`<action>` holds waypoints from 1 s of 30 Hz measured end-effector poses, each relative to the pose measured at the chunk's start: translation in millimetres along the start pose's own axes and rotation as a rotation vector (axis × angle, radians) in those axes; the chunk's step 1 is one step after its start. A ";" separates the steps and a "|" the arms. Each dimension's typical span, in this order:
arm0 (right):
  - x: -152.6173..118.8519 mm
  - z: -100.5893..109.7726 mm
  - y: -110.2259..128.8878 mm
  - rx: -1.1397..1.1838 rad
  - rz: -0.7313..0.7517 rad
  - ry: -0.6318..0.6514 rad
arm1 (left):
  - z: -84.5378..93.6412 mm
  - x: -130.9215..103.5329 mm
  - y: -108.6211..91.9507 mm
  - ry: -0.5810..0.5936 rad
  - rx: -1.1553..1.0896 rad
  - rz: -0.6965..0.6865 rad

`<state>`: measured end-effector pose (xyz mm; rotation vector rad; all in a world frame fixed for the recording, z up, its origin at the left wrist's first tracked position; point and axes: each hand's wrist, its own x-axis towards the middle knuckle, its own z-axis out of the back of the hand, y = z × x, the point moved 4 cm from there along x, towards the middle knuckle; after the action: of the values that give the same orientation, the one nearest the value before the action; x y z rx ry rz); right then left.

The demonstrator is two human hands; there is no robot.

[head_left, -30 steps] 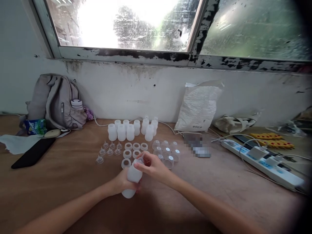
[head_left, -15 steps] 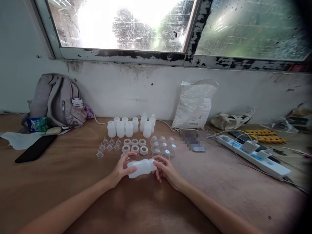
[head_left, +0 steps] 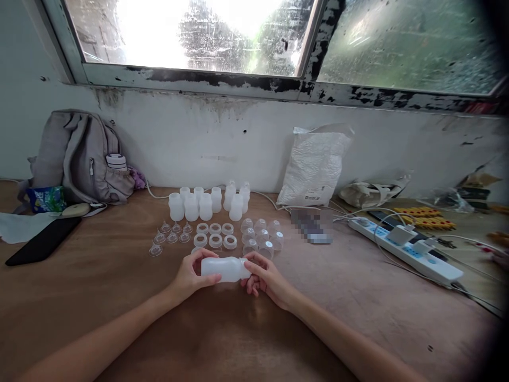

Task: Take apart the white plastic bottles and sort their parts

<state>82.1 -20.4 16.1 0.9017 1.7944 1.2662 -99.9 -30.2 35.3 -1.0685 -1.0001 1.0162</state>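
A frosted white baby bottle [head_left: 225, 269] lies on its side in the air between my hands, just above the table. My left hand [head_left: 186, 276] wraps the base end, thumb along the near side. At the neck end, my right hand [head_left: 272, 278] is closed with thumb and index finger on the collar, its other fingers curled below. Just beyond are white screw rings [head_left: 215, 245] in rows, one partly hidden by my left hand. Clear bottle teats [head_left: 172, 237] lie left of them, and clear dome caps [head_left: 261, 236] stand to the right.
Behind the parts stand several open bottles [head_left: 191, 208] and a few fitted with tops [head_left: 236, 208]. A backpack [head_left: 75, 159] and a black flat object [head_left: 43, 241] are at left. A white plastic bag [head_left: 312, 170] leans on the wall; a power strip [head_left: 433, 268] with cables lies right.
The bottle has turned more level, and both hands still hold it. The whole view has shifted slightly, moving the scene left and up. The rows of parts look the same.
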 end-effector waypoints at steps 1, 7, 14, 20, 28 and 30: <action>-0.2 -0.5 0.1 0.008 -0.001 0.003 | 0.7 0.1 0.0 -0.005 0.001 0.007; -1.6 -3.9 0.5 0.026 -0.019 0.034 | 2.8 -0.2 0.4 -0.006 0.008 0.010; -6.1 -9.1 2.5 -0.009 -0.002 0.068 | 5.9 -3.2 -2.4 0.009 -0.013 0.026; -14.2 -14.3 15.8 -0.269 0.206 0.114 | 3.1 -7.2 2.7 0.041 -0.257 0.178; -23.2 -10.6 33.4 -0.487 0.436 0.032 | -6.1 -6.1 11.3 0.115 -0.409 0.268; -18.5 -7.8 28.5 -0.407 0.331 0.031 | -5.6 -5.9 10.3 0.108 -0.413 0.266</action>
<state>87.5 -32.3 48.5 0.9682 1.3669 1.7825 -97.4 -35.3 23.5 -1.6143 -1.0211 0.9718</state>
